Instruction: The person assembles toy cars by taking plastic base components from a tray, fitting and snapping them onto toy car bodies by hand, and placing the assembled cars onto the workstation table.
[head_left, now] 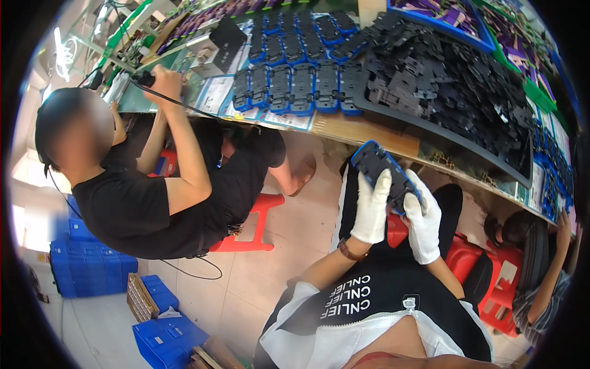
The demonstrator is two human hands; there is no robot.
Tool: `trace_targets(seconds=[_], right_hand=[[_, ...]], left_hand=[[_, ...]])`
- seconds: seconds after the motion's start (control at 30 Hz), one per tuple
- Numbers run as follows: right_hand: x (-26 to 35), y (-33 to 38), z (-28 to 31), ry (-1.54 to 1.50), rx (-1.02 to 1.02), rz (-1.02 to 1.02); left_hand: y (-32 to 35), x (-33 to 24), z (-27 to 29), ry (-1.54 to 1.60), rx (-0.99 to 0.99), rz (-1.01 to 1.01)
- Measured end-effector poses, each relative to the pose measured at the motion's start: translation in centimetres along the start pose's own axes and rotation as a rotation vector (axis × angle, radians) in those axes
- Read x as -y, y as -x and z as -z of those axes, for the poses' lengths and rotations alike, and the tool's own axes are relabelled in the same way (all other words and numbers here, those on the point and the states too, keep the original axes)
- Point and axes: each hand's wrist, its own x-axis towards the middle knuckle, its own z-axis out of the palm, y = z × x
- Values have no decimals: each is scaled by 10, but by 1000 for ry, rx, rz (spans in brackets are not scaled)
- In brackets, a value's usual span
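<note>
Item in hand: my white-gloved left hand [372, 209] and white-gloved right hand [424, 224] are both clamped on one flat black plastic fixture with a blue rim [386, 175], held over my lap below the bench edge. Risk, as I judge it: slick gloves could let it drop to the floor. Containers: large black tray [393, 117] heaped with loose black plastic parts [448, 80]; blue crates [89, 267] stacked on the floor.
</note>
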Motion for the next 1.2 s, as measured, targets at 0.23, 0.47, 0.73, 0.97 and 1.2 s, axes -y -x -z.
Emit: trace_targets(seconds=[0.23, 0.47, 0.73, 0.97, 1.2], right_hand=[[2, -4, 8, 322, 117, 258], [-22, 3, 33, 387, -37, 155], [-47, 3, 55, 767, -186, 428], [-65, 6, 70, 830, -258, 339], [-66, 2, 65, 874, -325, 253]], left_hand=[[-61, -128, 92, -267, -420, -598], [-167, -254, 155, -679, -484, -741], [-340, -322, 235, -833, -515, -626], [-407, -324, 259, -955, -668, -372], [-473, -307, 238, -2270, -192, -147]])
